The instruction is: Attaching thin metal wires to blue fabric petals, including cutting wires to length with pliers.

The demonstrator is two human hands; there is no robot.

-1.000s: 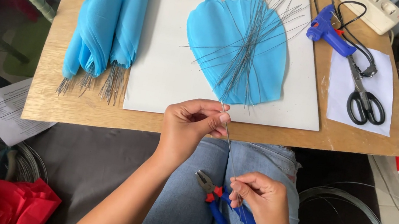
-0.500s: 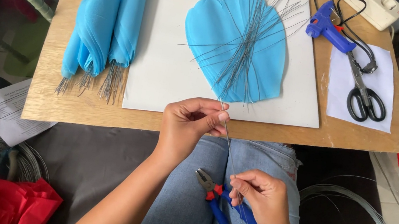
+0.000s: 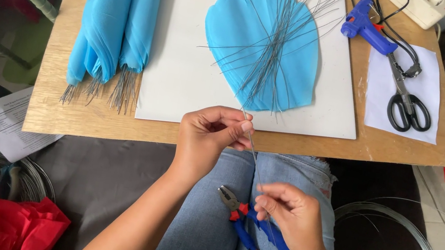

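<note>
Both hands have stayed put since a moment ago: the left hand (image 3: 210, 135) and right hand (image 3: 288, 211) each pinch an end of a thin wire (image 3: 254, 161), stretched taut just below the desk (image 3: 83, 119) edge. Pliers (image 3: 244, 226) lie untouched on the lap beside the right hand, so straightening seems unfinished.

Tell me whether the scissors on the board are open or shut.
Shut. The scissors lie flat on a white paper sheet, blades together in one line and the two black handle loops side by side.

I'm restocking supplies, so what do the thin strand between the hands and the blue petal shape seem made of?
The thin grey strand looks like bare metal wire: stiff, straight, dull sheen. The blue petal-shaped sheet seems matte tissue or crepe paper, judging by its soft creases; fabric is possible.
</note>
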